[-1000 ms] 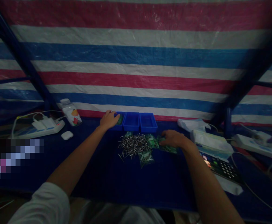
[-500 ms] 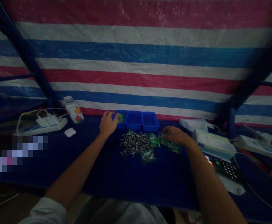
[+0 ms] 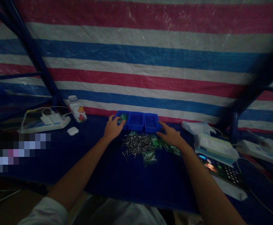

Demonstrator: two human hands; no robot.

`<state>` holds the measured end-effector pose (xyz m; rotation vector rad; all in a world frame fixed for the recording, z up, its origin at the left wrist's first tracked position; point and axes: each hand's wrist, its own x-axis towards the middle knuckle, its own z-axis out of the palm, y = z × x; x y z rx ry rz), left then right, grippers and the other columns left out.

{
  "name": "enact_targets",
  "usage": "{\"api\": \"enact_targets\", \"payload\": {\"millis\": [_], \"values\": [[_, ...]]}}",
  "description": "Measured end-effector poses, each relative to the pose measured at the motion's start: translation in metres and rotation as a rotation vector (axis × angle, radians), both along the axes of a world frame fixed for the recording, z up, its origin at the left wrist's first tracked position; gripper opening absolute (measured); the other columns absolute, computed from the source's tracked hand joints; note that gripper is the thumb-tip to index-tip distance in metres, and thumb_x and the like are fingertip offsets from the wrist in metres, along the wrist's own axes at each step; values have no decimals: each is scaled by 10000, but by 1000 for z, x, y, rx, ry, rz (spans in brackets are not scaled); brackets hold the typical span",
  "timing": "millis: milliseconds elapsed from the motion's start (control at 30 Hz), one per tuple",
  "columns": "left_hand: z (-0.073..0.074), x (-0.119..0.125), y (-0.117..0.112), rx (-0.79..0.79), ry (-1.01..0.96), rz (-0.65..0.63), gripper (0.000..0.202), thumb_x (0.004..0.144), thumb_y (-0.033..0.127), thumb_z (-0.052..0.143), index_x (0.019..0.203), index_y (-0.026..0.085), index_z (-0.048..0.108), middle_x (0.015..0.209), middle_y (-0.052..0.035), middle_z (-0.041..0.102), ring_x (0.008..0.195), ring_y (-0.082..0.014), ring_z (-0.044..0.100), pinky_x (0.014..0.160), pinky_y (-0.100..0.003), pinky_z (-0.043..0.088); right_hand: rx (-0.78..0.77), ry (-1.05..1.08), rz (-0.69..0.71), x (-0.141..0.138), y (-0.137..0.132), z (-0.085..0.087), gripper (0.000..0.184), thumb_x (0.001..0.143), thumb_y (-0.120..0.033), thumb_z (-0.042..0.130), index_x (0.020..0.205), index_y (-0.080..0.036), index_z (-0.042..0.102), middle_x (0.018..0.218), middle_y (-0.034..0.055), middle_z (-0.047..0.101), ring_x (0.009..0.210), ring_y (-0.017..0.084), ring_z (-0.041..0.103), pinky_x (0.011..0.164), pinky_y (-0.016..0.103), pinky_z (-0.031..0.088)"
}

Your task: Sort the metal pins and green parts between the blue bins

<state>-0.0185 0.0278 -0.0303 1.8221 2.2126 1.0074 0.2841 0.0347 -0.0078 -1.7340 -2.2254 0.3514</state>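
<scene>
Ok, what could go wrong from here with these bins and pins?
The left hand is at the leftmost blue plastic bin, so a knock could tip its green piece out. The loose metal pins lie beside the right hand and could scatter. Dim light may hide strays on the dark blue cloth.

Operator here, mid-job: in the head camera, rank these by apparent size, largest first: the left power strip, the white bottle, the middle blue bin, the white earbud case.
1. Left power strip
2. White plastic bottle and middle blue bin: too alike to rank
3. White earbud case
</scene>
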Motion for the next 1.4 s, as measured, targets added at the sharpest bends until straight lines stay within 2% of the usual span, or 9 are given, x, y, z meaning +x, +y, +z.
{"api": "enact_targets", "payload": {"millis": [133,233,367,467,567,667,833,1100,1400], "values": [[-4,4,-1,-24,13,-37,498,879,569,490,1196,215,637,1459,-144,354,1271,-363,471,1051,-460,384,41,-29,41,-8,-3,-3,558,879,-395,508,1416,-254,455,1318,121,608,1225,371,527,973,650,326],[-5,7,-3,3,64,-15,491,861,580,516,1187,236,644,1467,-138,346,1314,-405,386,1030,-528,377,64,-24,45,-8,-1,-6,529,878,-409,503,1381,-244,493,1330,121,600,1221,364,533,972,638,335],[5,15,-12,266,222,16,379,856,495,575,1132,251,662,1409,-114,426,1310,-387,337,1031,-561,334,94,-18,30,-7,2,-10,478,879,-399,487,1333,-259,536,1228,106,666,1178,351,567,956,619,350],[15,27,-20,350,299,-220,267,882,379,560,1082,245,674,1248,-77,572,1196,-303,449,993,-483,371,102,-13,31,-8,2,-11,459,879,-388,478,1318,-272,544,1228,99,668,1169,348,575,957,616,346],[20,41,-26,229,380,-564,246,901,324,516,1065,236,677,1112,-38,656,1084,-242,529,953,-430,384,101,-20,35,-8,0,-10,457,878,-370,470,1318,-271,541,1260,101,650,1170,349,574,959,616,343],[18,55,-30,97,456,-731,292,918,357,489,1106,233,676,1170,-31,667,1069,-240,537,906,-416,386,92,-29,31,-10,-1,-8,472,877,-356,464,1336,-265,526,1244,106,658,1163,348,578,957,614,346],[14,67,-29,-13,531,-762,416,949,470,411,1189,229,651,1298,-43,628,1075,-272,517,874,-418,378,86,-31,30,-11,-3,-6,500,867,-330,457,1355,-241,515,1272,125,639,1163,357,576,957,612,345],[14,75,-30,-43,547,-776,478,948,548,382,1158,223,663,1220,-48,673,1019,-293,509,853,-421,360,94,-23,38,-10,-2,-8,522,854,-335,451,1365,-242,503,1249,128,651,1138,353,589,945,610,345],[12,71,-30,-72,443,-766,489,933,586,402,1211,256,631,1245,-46,657,1128,-292,485,926,-454,325,105,18,16,-10,-2,-8,550,836,-343,459,1376,-243,490,1290,123,621,1149,346,575,957,620,337]]}}
